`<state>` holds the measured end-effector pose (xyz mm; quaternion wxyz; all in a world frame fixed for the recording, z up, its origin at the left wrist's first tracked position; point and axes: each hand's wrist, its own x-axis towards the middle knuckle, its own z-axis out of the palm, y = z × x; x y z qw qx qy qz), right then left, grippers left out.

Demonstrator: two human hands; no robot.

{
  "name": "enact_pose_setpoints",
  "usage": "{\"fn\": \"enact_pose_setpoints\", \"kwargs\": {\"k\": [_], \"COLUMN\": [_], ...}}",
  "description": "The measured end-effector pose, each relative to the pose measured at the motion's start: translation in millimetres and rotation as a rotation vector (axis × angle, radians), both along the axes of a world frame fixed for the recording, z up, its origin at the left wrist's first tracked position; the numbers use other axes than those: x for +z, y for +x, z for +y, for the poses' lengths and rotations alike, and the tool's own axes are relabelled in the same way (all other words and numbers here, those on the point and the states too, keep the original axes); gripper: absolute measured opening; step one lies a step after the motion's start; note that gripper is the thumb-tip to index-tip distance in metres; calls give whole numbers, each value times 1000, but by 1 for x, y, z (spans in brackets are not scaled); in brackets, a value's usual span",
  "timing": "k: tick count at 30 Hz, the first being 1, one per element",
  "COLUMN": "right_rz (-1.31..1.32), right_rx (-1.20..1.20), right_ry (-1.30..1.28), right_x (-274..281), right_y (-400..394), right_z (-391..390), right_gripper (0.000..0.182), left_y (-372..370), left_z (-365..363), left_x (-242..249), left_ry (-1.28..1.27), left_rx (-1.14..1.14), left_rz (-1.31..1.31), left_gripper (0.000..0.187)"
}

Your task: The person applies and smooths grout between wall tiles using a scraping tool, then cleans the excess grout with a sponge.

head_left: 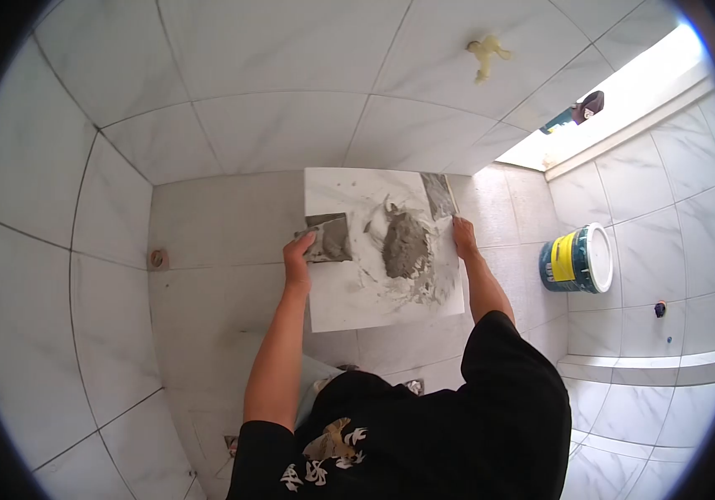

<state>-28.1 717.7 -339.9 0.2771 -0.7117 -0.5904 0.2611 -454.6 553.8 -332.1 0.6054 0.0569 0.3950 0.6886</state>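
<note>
A white marbled tile (332,304) lies before me, with a heap of wet grey mortar (406,246) and smears around it. My left hand (298,254) is closed on a small square piece coated in mortar (331,236) at the tile's left edge, thumb on top. At the upper right corner lies a narrower mortar-coated piece (437,196) with a pale edge. My right hand (464,237) is closed at its lower end, beside the tile's right edge; its fingers are partly hidden.
A green bucket with a yellow label and white lid (574,260) stands to the right. A pale yellow tap-like fitting (486,57) sticks out of the tiled wall. Left on the floor is a round drain opening (158,259). A doorway threshold (557,148) is at upper right.
</note>
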Motion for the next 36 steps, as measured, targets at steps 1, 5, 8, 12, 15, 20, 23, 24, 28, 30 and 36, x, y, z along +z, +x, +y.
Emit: {"fn": "enact_pose_setpoints", "kwargs": {"k": [1,5,8,12,15,20,23,24,28,30,36], "right_rz": [-10,-461,420,239,-53,-368,-377,-297,-202,151,231], "right_rx": [-3,127,-368,-272,-288,-232,-208,-231,-206,-151,-33], "right_ry": [8,164,-186,52,87,-97,-162,-151,-158,-209,-253], "right_x": [-4,-58,-14,-17,-4,1,-3,-1,-10,-24,-19], "right_y": [12,86,71,58,58,83,83,80,102,132,132], "right_z": [1,-8,-29,-20,11,68,73,71,70,73,83], "right_gripper": [39,47,44,40,41,47,51,51,48,32,34], "left_y": [8,47,57,73,77,84,86,87,90,74,-31], "left_z": [10,33,25,26,28,92,89,84,52,29,-92], "left_x": [-4,-40,-32,-47,-40,5,0,-6,-31,-24,32], "left_ry": [27,54,28,-96,-62,-78,-9,-21,-33,-16,-61], "left_rx": [-87,-174,-182,-182,-171,-191,-168,-155,-47,24,292], "left_rz": [-44,-10,-97,-127,-189,-210,-214,-210,-278,-264,-145], "left_gripper": [28,29,30,30,30,27,25,25,24,23,24]}}
